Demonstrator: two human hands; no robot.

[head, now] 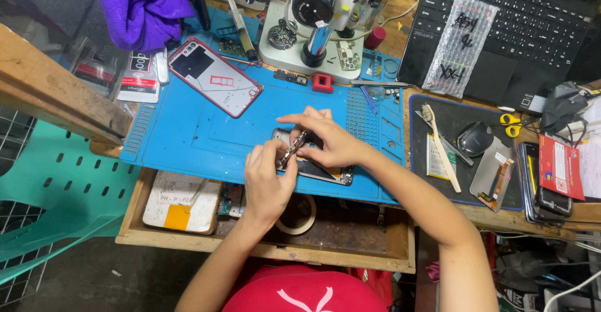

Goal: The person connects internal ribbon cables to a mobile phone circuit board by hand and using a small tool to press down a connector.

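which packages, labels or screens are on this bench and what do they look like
Clear bubble-wrap pouch, black handwriting: on the laptop keyboard, top right.
Red rectangular card, white print: right edge, over dark phones.
White-and-red retail packet: left, under the purple cloth.
White paper with yellow patch: open drawer.

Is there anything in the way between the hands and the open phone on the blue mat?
Nothing visible is. The left hand and right hand already touch the opened phone on the blue mat, gripping a thin metal tool over it.

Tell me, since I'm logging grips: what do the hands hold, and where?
Both hands, left and right, pinch a narrow metal part by its two ends, over the opened phone.
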